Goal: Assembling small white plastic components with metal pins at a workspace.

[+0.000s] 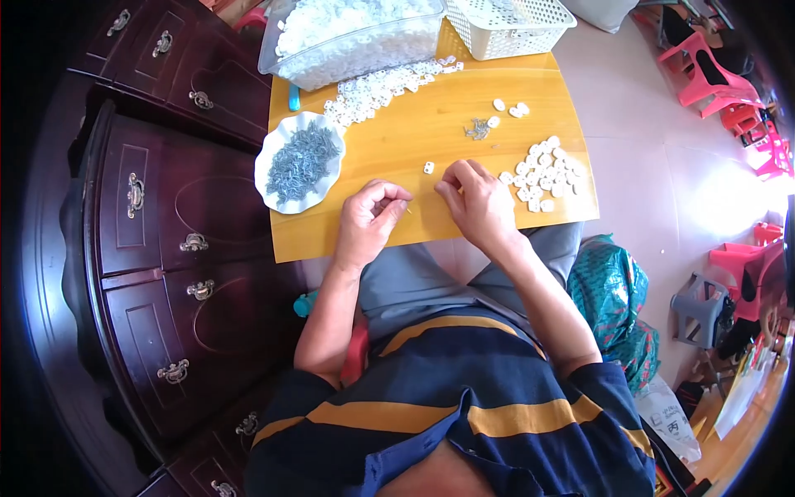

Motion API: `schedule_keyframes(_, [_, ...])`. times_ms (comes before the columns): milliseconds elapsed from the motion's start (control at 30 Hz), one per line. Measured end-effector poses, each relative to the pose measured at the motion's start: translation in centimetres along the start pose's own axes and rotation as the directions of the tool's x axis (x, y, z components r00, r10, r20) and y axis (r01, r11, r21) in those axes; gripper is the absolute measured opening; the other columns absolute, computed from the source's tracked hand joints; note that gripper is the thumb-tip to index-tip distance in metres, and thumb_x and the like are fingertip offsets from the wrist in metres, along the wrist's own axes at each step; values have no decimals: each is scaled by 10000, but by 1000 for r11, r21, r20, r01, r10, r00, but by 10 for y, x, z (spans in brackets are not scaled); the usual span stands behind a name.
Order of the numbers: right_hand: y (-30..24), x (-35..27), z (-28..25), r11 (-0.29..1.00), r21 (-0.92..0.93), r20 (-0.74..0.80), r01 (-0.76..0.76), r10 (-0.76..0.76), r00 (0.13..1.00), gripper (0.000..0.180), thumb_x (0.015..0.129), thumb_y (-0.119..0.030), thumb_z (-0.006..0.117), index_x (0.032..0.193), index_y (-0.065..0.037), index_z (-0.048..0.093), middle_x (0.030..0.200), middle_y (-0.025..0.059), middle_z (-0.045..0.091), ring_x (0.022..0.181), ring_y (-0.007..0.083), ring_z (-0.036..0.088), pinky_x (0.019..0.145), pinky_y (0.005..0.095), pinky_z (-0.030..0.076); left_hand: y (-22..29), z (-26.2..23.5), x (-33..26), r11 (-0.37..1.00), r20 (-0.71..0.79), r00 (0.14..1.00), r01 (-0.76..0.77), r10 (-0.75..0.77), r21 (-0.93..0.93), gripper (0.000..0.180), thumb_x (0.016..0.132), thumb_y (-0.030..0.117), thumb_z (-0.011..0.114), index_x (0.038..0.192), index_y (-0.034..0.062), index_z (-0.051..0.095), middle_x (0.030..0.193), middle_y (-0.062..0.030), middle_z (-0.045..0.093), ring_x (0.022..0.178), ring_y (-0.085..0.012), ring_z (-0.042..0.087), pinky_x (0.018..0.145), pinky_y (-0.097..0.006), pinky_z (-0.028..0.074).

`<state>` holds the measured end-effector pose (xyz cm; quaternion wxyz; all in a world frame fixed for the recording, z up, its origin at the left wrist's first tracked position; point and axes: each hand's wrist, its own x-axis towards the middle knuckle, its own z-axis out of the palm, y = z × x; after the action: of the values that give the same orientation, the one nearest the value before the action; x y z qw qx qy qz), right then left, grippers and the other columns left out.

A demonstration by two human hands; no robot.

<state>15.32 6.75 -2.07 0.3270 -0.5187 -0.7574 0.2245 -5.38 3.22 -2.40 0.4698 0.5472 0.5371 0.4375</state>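
Well, tub [364, 60] at twelve o'clock, printed white bag [664, 416] at four; left hand [369, 217] pinches a thin piece [408, 209]; right hand [480, 205], I can't tell.

A dark reddish-brown wooden cabinet [224, 219] with ornate metal handles [195, 243] fills the left side, while on the right, pink plastic stools [714, 79] and a grey stool [697, 305] stand on the pale floor [633, 170], well apart from a shiny green patterned bag [609, 277] that has a whitish plastic bag [667, 419] near it.
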Motion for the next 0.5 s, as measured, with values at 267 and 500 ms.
schedule_keyframes(267, [2,-49,-10,593,688,293,-418,299,908,98,1004,-125,626,1004,-29,609,790,55,667,607,105,583,573,261,473,10,26,-2,993,113,993,-32,45,-111,111,931,-61,633,1009,4,677,888,21,641,730,-22,581,642,-189,464])
schedule_keyframes(500, [18,-67,-7,256,806,445,-534,334,831,174,1031,-177,641,1121,-36,692,834,1,670,634,52,538,585,193,441,19,45,-3,991,109,990,-82,93,-103,165,941,-55,615,1089,10,648,886,16,637,743,-9,601,668,-180,499])
